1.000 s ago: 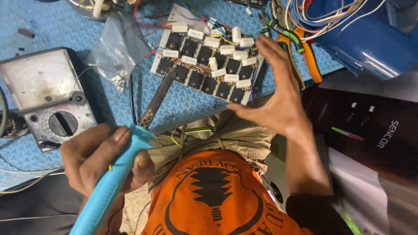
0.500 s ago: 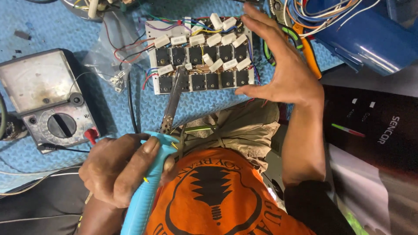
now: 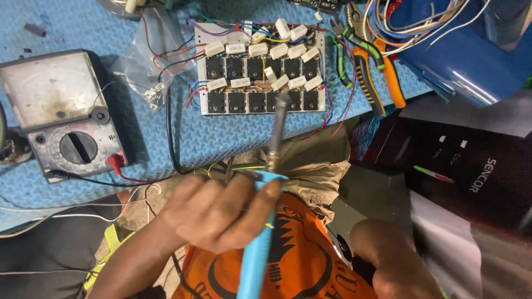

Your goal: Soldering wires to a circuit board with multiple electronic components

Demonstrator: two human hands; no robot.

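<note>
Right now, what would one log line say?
left hand: grips blue soldering iron | tip: over circuit board | right hand: not visible

Blue ribbed mat [image 3: 166, 149] covers the bench; lighting bright, even.

Light-blue soldering iron [image 3: 256, 249], blue ribbed desk [image 3: 210, 138], orange-and-black pliers [image 3: 377, 77], grey multimeter [image 3: 58, 119], black-and-white circuit board [image 3: 260, 75].

The left hand [image 3: 219, 213] grips a blue soldering iron [image 3: 266, 221], its tip over the circuit board [image 3: 260, 69].
</note>
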